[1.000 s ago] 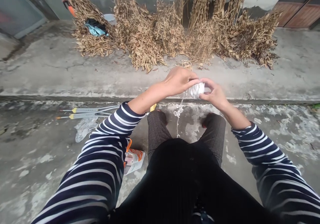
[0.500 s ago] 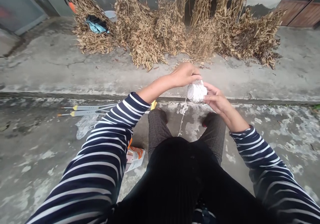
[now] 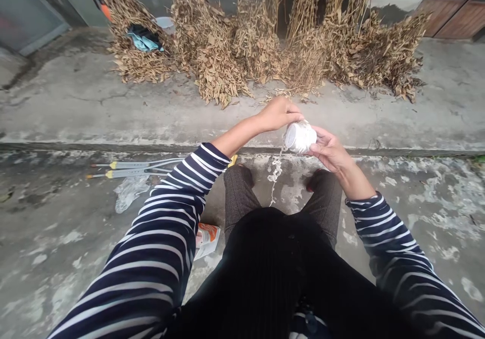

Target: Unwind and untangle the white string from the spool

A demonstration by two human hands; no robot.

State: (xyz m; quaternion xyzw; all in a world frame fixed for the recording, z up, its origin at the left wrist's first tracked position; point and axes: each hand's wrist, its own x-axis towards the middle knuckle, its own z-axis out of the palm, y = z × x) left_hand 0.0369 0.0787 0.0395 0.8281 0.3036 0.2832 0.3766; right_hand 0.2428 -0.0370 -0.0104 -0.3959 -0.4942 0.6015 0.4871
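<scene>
Since a second ago the white roll (image 3: 303, 138) has turned, baring its round end. It is held in the air near the front edge of the concrete step (image 3: 170, 122). The right hand (image 3: 333, 152) has its grip around the roll's right end; the left hand (image 3: 279, 113) touches the top, whether pinching a strand I cannot tell. A twisted string (image 3: 276, 170) hangs below. Grey poles (image 3: 131, 165) lie left along that edge; dried stalks (image 3: 215, 61) line the step's back edge.
</scene>
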